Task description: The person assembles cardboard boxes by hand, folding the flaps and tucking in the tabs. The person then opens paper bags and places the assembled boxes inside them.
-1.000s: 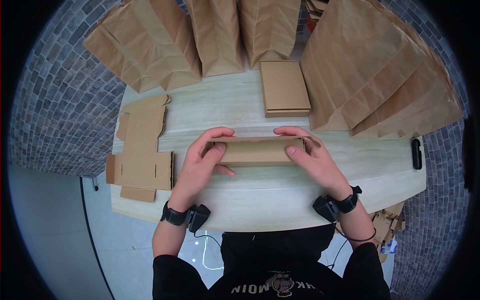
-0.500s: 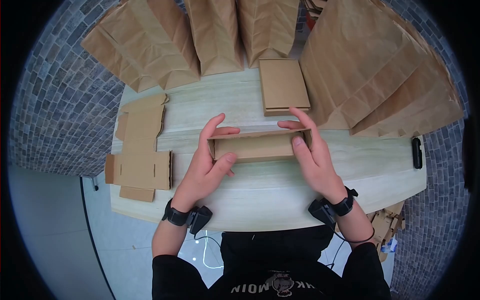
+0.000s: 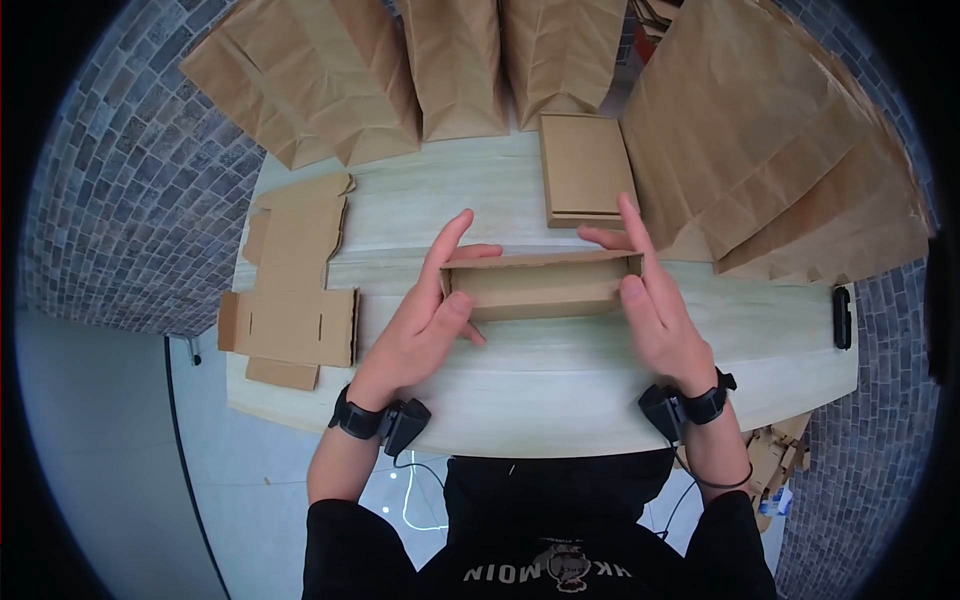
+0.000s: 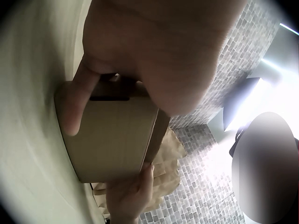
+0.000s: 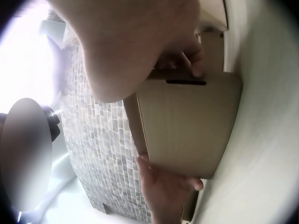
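A long brown cardboard box (image 3: pixel 545 290) stands between my hands, its opening tipped up towards me and the inside showing. My left hand (image 3: pixel 415 335) grips the left end, thumb at the near corner, forefinger raised and other fingers spread along the sides. At the other end my right hand (image 3: pixel 665 325) holds the end wall, thumb over the rim and forefinger lifted. In the left wrist view a finger lies flat along the cardboard face, near a dark slot. The right wrist view shows a similar slot at the edge below the palm.
Flat die-cut cardboard (image 3: pixel 295 320) lies on the table's left. A closed cardboard box (image 3: pixel 588 170) sits behind my hands. Tall paper bags (image 3: pixel 455 70) line the back, and larger ones (image 3: pixel 760 140) stand at right. A small black object (image 3: pixel 842 318) lies by the right edge.
Both thumbs have drawn back from inside the box towards its end rims, and the forefingers have risen and spread. More of the box's inside shows. The whole scene shifts slightly in view.
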`<state>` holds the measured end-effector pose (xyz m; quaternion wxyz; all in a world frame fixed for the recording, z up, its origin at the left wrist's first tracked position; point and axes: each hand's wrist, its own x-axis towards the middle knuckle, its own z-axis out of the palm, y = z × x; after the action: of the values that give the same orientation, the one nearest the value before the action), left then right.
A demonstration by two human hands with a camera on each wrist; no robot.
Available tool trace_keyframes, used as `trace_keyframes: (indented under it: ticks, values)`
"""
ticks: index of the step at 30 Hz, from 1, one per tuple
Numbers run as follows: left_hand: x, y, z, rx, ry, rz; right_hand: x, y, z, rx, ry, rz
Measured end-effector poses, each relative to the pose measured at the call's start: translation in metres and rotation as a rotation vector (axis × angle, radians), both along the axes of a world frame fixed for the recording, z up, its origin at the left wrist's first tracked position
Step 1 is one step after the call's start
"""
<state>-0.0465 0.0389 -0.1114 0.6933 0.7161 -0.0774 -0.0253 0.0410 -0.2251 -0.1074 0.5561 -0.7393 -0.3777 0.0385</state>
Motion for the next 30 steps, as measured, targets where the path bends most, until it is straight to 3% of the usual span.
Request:
trace_keyframes:
  ticks: [2, 5, 9, 14, 24, 30]
  values:
    - [0.002, 0.003, -0.001, -0.022, 0.023, -0.016, 0.003, -0.008, 0.014, -0.098, 0.331, 0.119]
    - [0.003, 0.008, -0.003, -0.065, 0.051, -0.054, 0.017, -0.019, 0.011, -0.063, 0.356, 0.264]
    - [0.001, 0.007, 0.001, -0.189, 0.055, -0.097, 0.016, -0.022, 0.005, -0.009, 0.4, 0.316]
    - [0.001, 0.008, 0.003, -0.18, 0.071, -0.071, 0.015, -0.025, 0.0, 0.066, 0.533, 0.43]
    - [0.001, 0.005, 0.004, -0.139, 0.081, 0.002, 0.024, -0.025, -0.011, 0.139, 0.583, 0.455]
    - [0.001, 0.005, 0.004, -0.124, 0.075, 0.003, 0.022, -0.019, -0.004, 0.036, 0.548, 0.289]
